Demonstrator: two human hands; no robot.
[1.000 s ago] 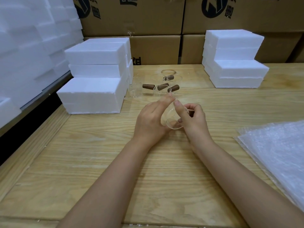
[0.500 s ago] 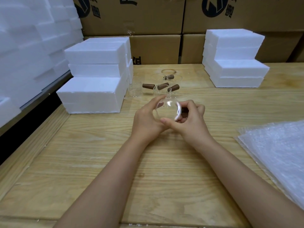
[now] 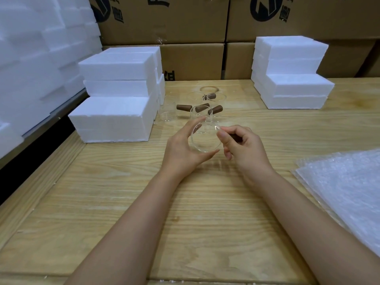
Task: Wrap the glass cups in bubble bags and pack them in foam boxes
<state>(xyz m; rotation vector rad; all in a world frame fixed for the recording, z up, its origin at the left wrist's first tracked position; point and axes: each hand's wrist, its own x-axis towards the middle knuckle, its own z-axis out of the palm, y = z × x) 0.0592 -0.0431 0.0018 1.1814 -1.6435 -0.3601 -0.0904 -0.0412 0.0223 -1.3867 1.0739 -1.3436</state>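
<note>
A clear glass cup is held above the wooden table, its round mouth or base turned toward me. My left hand cups its left side between curled fingers and thumb. My right hand grips the cup's brown handle, mostly hidden in the fist. Behind them stand several more glass cups with brown handles. A pile of bubble bags lies at the right. White foam boxes are stacked at the left and at the back right.
Cardboard cartons line the wall behind the table. More white foam pieces are piled along the far left, beyond a dark gap at the table's left edge.
The cup has been turned in both hands and lifted a little, so its round face now points toward me. My left fingers have spread wider round it.
</note>
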